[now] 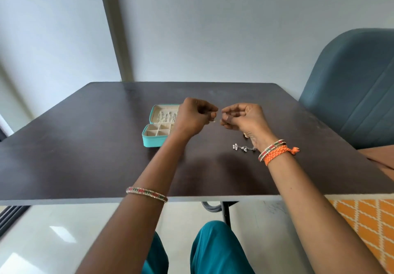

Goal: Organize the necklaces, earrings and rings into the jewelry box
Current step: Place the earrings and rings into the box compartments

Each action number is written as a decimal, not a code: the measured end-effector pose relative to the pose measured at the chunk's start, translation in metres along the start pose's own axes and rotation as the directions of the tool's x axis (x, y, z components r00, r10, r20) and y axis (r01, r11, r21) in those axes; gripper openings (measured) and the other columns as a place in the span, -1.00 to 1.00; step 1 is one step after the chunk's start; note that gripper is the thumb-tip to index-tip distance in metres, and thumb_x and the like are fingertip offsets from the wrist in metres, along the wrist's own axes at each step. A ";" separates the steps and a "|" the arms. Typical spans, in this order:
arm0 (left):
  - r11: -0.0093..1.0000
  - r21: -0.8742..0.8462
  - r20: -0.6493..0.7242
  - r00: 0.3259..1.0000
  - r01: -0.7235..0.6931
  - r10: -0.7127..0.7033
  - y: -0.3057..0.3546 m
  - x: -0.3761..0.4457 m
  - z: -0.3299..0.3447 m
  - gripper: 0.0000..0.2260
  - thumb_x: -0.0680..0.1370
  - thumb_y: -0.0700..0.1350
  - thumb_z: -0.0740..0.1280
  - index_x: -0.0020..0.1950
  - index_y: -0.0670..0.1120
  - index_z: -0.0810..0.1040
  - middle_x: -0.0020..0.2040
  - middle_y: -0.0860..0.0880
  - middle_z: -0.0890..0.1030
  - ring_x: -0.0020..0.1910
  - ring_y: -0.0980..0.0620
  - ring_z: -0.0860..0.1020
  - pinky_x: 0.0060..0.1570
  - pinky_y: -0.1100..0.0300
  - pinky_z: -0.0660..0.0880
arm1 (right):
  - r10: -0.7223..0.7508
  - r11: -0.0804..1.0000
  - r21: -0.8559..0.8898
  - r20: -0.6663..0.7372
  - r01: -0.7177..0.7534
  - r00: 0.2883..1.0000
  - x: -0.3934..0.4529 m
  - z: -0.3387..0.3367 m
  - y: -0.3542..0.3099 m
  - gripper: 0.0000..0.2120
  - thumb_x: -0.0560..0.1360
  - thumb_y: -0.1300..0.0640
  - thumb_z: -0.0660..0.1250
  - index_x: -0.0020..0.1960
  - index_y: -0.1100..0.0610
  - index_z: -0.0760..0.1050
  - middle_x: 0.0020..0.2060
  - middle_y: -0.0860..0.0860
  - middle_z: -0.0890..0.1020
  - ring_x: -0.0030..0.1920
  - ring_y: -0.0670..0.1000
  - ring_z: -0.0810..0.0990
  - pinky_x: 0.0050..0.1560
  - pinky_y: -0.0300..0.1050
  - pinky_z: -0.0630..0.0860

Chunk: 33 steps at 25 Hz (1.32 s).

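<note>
Presently, left hand (pixel 195 114) and right hand (pixel 241 118) are raised together over the table (pixel 85 156), fingertips almost meeting, both pinching a tiny pale item (pixel 215 120) between them, probably an earring, too small to identify. Jewelry box (pixel 158 125): lies at nine o'clock from the hands, just beside the left wrist and partly hidden by it, so the left hand is the nearer; its long axis runs roughly twelve to six, lid open at the far end. Shell turquoise, smooth; lining cream, soft-looking. Lid half holds silvery chains in a row; near half is a grid of small square compartments, contents not discernible. Silver earring (pixel 243 147): dangling, clustered pale beads, on the dark matt tabletop at five o'clock from the hands, beside the right wrist. Small gold piece (pixel 246 135): half hidden under the right hand, kind unclear.
</note>
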<state>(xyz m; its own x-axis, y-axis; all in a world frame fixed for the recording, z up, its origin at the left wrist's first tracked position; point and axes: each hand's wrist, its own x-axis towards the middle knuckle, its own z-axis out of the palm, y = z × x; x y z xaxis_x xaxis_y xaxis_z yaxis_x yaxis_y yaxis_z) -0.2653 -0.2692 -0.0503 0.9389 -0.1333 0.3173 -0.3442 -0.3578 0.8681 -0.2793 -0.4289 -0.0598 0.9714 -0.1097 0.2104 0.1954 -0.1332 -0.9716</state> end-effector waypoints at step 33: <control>0.876 0.427 0.299 0.879 0.225 -0.371 -0.045 0.089 0.001 -0.82 0.47 -0.38 0.36 0.04 -0.26 0.63 -0.23 -0.19 0.60 -0.40 0.03 0.56 -0.36 0.29 0.59 | 0.115 0.826 -0.563 0.167 -0.001 0.979 0.083 0.031 0.041 -0.91 0.40 0.24 0.48 -0.14 0.10 0.62 -0.31 0.04 0.65 -0.41 -0.09 0.52 -0.40 -0.26 0.43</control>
<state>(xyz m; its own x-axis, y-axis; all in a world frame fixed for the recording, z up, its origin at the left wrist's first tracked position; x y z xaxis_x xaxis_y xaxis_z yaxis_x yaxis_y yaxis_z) -0.1656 -0.2660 -0.0619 0.9524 -0.2608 -0.1578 -0.0912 -0.7377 0.6689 -0.1870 -0.4126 -0.0853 0.9962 0.0416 0.0768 0.0850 -0.6650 -0.7420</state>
